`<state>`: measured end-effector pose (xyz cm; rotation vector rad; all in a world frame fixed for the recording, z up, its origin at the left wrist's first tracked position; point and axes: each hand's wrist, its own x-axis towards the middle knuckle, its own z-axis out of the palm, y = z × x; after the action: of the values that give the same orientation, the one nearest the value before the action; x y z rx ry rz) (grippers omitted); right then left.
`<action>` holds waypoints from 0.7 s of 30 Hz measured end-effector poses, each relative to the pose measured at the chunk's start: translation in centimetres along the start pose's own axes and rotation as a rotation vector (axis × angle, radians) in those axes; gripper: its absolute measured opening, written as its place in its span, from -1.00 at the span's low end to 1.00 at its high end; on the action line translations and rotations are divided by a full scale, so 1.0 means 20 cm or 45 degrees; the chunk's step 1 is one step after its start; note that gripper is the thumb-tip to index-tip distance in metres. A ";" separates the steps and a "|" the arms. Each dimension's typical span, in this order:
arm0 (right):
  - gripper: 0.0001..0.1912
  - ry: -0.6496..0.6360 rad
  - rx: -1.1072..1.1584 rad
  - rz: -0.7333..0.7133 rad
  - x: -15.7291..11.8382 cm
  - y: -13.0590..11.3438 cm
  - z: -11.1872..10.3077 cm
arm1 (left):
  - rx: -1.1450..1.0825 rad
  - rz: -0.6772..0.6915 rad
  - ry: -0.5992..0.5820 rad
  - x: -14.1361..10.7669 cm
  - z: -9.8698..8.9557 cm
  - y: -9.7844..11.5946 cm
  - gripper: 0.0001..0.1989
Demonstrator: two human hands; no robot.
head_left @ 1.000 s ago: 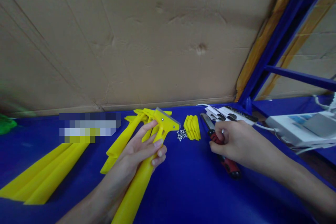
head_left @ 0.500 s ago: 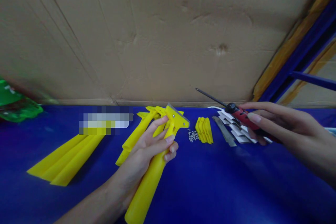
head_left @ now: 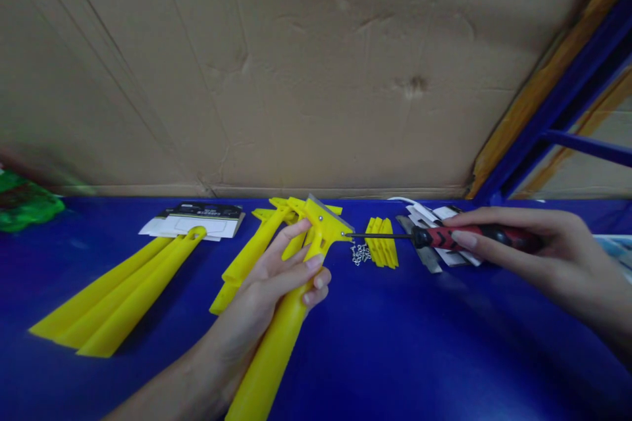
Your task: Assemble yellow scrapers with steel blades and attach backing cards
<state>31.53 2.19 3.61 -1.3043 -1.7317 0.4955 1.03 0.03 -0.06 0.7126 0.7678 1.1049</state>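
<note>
My left hand (head_left: 284, 283) is wrapped round the yellow handle of a scraper (head_left: 274, 358), whose head points up and away with a metal blade along its far edge. Two screws sit in that head. In my right hand (head_left: 538, 250) is a red and black screwdriver (head_left: 486, 237), held level, its tip at the screw on the head's right side. Just beyond the scraper lies a heap of small screws (head_left: 360, 253). Beside them stand several yellow clamp pieces (head_left: 381, 243). More yellow scraper handles (head_left: 257, 247) lie behind my left hand.
Grey metal blades (head_left: 428, 256) and white paper sleeves (head_left: 451, 256) lie near the screwdriver. At left are three yellow handles (head_left: 118, 296) with printed cards (head_left: 197, 217). A green plastic-wrapped item (head_left: 27, 204) is far left. A cardboard wall (head_left: 296, 79) backs the blue table (head_left: 395, 348).
My right hand has brought the screwdriver down and left, from raised in the air to its tip at the scraper's right screw. The left hand keeps its hold; the view has shifted slightly.
</note>
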 end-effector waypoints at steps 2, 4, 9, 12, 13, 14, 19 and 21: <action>-0.73 -0.001 0.008 0.018 0.00 0.00 0.00 | -0.007 -0.013 -0.003 0.00 0.00 0.00 -0.19; -0.70 -0.014 -0.003 0.053 0.00 0.00 0.00 | -0.008 -0.012 -0.005 0.00 0.00 0.00 -0.21; -0.71 -0.034 0.007 0.083 -0.01 0.00 -0.01 | 0.003 -0.002 0.013 0.00 0.01 0.00 -0.25; -0.72 -0.023 0.019 0.066 -0.01 0.00 -0.01 | -0.001 0.003 0.020 0.00 0.00 0.00 -0.27; -0.73 -0.020 0.023 0.071 -0.02 0.00 -0.01 | -0.001 0.003 0.019 0.00 0.00 0.00 -0.26; -0.73 -0.018 0.027 0.077 -0.02 0.00 -0.01 | 0.002 -0.003 0.016 0.00 0.00 0.00 -0.24; -0.73 -0.028 0.022 0.098 -0.02 -0.01 -0.01 | 0.025 -0.011 -0.006 0.00 0.00 0.00 -0.16; -0.71 -0.050 -0.020 0.084 -0.02 -0.01 -0.01 | 0.048 0.000 -0.001 0.00 0.01 0.00 -0.18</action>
<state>31.55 1.75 3.77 -1.3749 -1.7321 0.5495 1.08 -0.01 0.08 0.7445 0.7902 1.0924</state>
